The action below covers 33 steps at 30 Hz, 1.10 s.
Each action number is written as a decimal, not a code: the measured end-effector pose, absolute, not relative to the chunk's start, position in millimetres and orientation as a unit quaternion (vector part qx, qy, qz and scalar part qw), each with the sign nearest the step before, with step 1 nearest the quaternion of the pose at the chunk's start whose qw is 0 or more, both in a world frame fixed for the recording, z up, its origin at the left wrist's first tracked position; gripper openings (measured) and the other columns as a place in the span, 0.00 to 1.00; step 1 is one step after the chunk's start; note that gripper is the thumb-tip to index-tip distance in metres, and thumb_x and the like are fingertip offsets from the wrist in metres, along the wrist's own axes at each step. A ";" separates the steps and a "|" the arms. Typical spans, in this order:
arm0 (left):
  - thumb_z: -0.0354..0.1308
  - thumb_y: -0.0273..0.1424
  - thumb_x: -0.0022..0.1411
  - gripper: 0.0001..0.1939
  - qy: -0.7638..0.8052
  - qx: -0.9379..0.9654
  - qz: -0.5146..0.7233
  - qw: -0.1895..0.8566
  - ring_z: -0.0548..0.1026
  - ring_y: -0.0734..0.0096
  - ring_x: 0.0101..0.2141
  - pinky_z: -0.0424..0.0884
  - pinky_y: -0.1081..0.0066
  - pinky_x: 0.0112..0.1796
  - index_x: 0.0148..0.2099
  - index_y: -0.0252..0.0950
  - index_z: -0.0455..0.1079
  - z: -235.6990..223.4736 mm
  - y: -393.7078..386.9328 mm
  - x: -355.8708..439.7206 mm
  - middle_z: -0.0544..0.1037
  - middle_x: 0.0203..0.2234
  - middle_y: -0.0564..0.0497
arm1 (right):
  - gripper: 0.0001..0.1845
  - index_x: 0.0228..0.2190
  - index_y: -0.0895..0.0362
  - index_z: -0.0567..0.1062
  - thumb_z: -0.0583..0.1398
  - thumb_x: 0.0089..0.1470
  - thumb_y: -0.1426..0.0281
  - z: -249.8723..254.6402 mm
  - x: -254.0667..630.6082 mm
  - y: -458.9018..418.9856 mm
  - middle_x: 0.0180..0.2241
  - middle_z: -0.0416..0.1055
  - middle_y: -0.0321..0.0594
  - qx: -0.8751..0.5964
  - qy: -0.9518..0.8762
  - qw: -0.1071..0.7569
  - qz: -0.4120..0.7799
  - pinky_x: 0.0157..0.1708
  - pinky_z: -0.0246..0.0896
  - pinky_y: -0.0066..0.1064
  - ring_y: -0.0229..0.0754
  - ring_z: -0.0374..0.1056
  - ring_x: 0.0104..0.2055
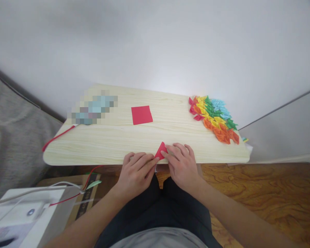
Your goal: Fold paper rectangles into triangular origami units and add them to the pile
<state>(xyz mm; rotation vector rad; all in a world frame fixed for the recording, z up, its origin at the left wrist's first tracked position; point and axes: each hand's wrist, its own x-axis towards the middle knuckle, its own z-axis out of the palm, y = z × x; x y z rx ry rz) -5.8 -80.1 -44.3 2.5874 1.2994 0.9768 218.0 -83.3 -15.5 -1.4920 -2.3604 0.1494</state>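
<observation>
A small piece of red origami paper [160, 151], folded to a pointed, roughly triangular shape, lies at the table's front edge. My left hand [137, 171] grips its lower left corner between fingers and thumb. From the other side my right hand [183, 166] presses on the paper, fingers bent over its right edge. Farther back on the tabletop rest flat red square sheets [142, 115], apart from both hands; how many are stacked I cannot tell. To the right spreads a pile of folded paper pieces [217, 119] in red, orange, yellow, green and light blue.
The pale wooden table [100, 146] stands against a white wall [155, 44]. A blurred light blue object [95, 107] sits at its left, with a red cable [59, 136] running off the edge. Lower left are a white box [23, 213] and cardboard [77, 203].
</observation>
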 end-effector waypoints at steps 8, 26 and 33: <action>0.65 0.25 0.64 0.16 0.416 0.844 0.338 0.018 0.79 0.61 0.45 0.63 0.54 0.52 0.52 0.46 0.80 -47.5 -80.5 -7.3 0.86 0.45 0.51 | 0.34 0.68 0.51 0.65 0.62 0.65 0.57 -27.0 216.3 -101.2 0.70 0.62 0.45 -0.518 -0.836 0.174 0.037 0.70 0.42 0.61 0.61 0.53 0.72; 0.61 0.24 0.66 0.08 0.442 0.797 0.390 0.131 0.76 0.60 0.42 0.65 0.55 0.48 0.41 0.42 0.79 -6.2 -82.0 20.5 0.83 0.37 0.49 | 0.11 0.43 0.47 0.85 0.63 0.64 0.68 -17.9 224.1 -78.8 0.33 0.70 0.40 -0.513 -0.773 0.361 0.097 0.42 0.60 0.40 0.46 0.65 0.40; 0.61 0.25 0.66 0.14 0.434 0.727 0.473 0.242 0.74 0.59 0.49 0.69 0.57 0.51 0.52 0.42 0.77 29.0 -30.2 16.3 0.77 0.45 0.46 | 0.14 0.50 0.49 0.82 0.59 0.68 0.70 31.0 233.1 -32.6 0.40 0.82 0.40 -0.467 -0.751 0.417 0.208 0.43 0.71 0.34 0.41 0.77 0.41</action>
